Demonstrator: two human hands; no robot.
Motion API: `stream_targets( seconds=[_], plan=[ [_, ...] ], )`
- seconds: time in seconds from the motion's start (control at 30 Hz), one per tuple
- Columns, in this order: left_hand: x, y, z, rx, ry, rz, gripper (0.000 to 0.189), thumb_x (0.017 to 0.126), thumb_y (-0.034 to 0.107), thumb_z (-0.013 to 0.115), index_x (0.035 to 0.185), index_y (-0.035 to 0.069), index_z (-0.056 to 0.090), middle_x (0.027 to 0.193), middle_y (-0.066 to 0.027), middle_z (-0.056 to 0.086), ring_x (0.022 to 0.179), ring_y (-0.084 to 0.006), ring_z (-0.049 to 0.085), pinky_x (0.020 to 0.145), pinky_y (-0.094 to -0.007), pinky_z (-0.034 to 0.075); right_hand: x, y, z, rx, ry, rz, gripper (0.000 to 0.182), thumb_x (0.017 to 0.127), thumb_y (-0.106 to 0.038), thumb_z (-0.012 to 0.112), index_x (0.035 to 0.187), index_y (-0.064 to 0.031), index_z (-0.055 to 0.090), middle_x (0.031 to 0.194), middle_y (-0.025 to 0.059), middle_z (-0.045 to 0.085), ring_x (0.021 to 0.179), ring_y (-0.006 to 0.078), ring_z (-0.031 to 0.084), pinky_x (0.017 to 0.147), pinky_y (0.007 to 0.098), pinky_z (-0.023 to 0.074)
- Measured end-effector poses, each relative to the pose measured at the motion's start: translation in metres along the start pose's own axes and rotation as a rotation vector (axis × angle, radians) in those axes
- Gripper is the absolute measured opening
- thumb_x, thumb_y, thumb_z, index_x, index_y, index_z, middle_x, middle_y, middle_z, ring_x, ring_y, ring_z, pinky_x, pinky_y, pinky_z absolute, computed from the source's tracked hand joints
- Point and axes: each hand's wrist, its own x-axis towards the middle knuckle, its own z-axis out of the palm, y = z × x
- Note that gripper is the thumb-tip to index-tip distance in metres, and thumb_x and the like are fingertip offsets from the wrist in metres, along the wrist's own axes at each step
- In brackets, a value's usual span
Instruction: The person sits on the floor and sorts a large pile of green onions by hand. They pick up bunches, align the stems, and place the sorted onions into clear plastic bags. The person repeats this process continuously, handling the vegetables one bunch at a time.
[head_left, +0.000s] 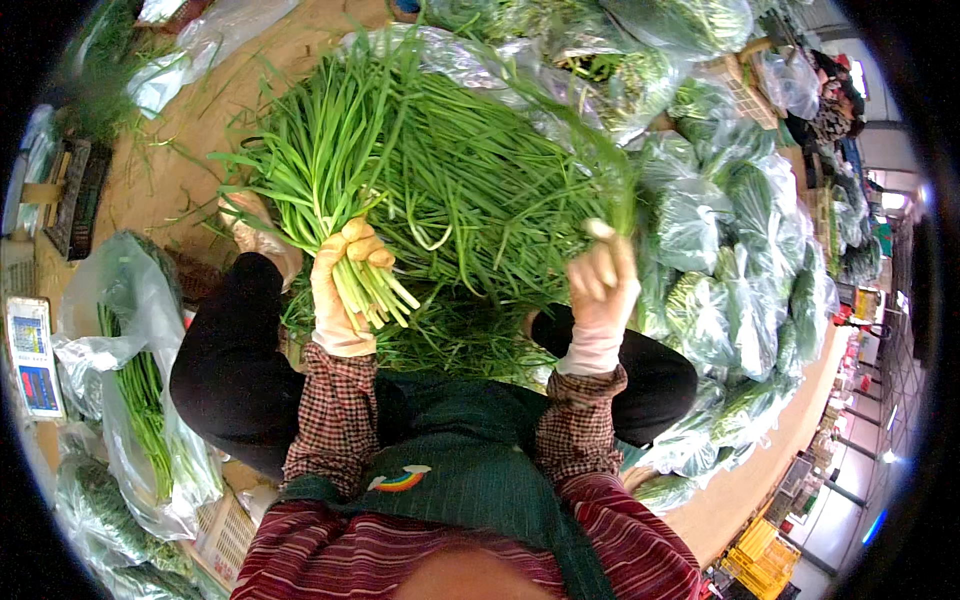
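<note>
My left hand (349, 262), in a pale glove with tan fingertips, is closed around a bundle of green leafy stalks, possibly garlic chives (319, 165); their pale cut ends point down towards me. My right hand (604, 281), gloved too, is raised at the right and holds a few blurred green stalks (619, 187) by their pale ends. Between and beyond both hands lies a large heap of the same long greens (487, 165). Loose leaves (450, 337) lie nearer me, between my knees.
Clear plastic bags of greens (690, 217) are piled at the right and far side. At the left are a bag of long green stalks (142, 405), a scale with a display (36, 358) and a dark crate (82, 199). Yellow crates (761, 559) stand at the lower right.
</note>
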Motion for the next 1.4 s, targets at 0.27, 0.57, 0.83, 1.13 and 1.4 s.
stream_targets(
  seconds=[0.27, 0.57, 0.83, 1.13, 1.4],
  plan=[
    [-0.012, -0.026, -0.012, 0.314, 0.185, -0.132, 0.023, 0.081, 0.012, 0.054, 0.099, -0.004, 0.051, 0.084, -0.0055, 0.054, 0.074, -0.0135, 0.053, 0.071, -0.0302, 0.048, -0.016, 0.049, 0.01, -0.237, -0.016, 0.168, 0.029, 0.093, -0.023, 0.042, 0.093, -0.0006, 0.061, 0.047, -0.008, 0.03, 0.037, 0.0032, 0.021, 0.035, 0.0196, 0.0178],
    [-0.013, 0.001, 0.023, 0.238, -0.028, 0.091, 0.022, 0.08, 0.012, 0.056, 0.095, 0.003, 0.044, 0.083, 0.0016, 0.047, 0.072, -0.0077, 0.048, 0.07, -0.0264, 0.044, -0.035, 0.13, -0.038, -1.783, -0.74, -0.434, 0.032, 0.09, -0.032, 0.046, 0.101, -0.0056, 0.06, 0.079, 0.0088, 0.062, 0.071, 0.026, 0.059, 0.062, 0.0333, 0.048],
    [-0.026, 0.024, 0.059, 0.237, -0.124, 0.363, 0.044, 0.079, 0.011, 0.052, 0.118, 0.0, 0.036, 0.078, 0.0014, 0.043, 0.063, -0.0061, 0.039, 0.065, -0.0252, 0.037, 0.045, 0.16, -0.01, -1.753, 0.309, 0.025, 0.095, 0.062, -0.05, 0.072, 0.126, 0.0074, 0.031, 0.107, 0.0266, 0.051, 0.096, 0.0396, 0.052, 0.078, 0.0393, 0.0478],
    [-0.021, 0.04, 0.037, 0.287, -0.074, 0.333, 0.021, 0.077, 0.011, 0.053, 0.095, 0.001, 0.047, 0.082, -0.0027, 0.047, 0.066, -0.0098, 0.043, 0.067, -0.0283, 0.039, 0.048, 0.039, -0.014, -0.696, 0.353, -0.232, 0.018, 0.076, -0.007, 0.058, 0.093, -0.0031, 0.063, 0.079, 0.0061, 0.062, 0.069, 0.0149, 0.055, 0.067, 0.0285, 0.0447],
    [-0.03, 0.04, 0.049, 0.242, -0.078, 0.359, 0.015, 0.077, 0.011, 0.055, 0.088, 0.001, 0.05, 0.084, -0.0042, 0.049, 0.067, -0.0107, 0.044, 0.067, -0.0279, 0.039, -0.074, 0.023, 0.013, -0.925, -0.322, 0.291, 0.02, 0.084, -0.017, 0.049, 0.097, -0.0048, 0.058, 0.097, 0.0103, 0.061, 0.077, 0.0169, 0.057, 0.073, 0.0302, 0.0466]
  ],
)
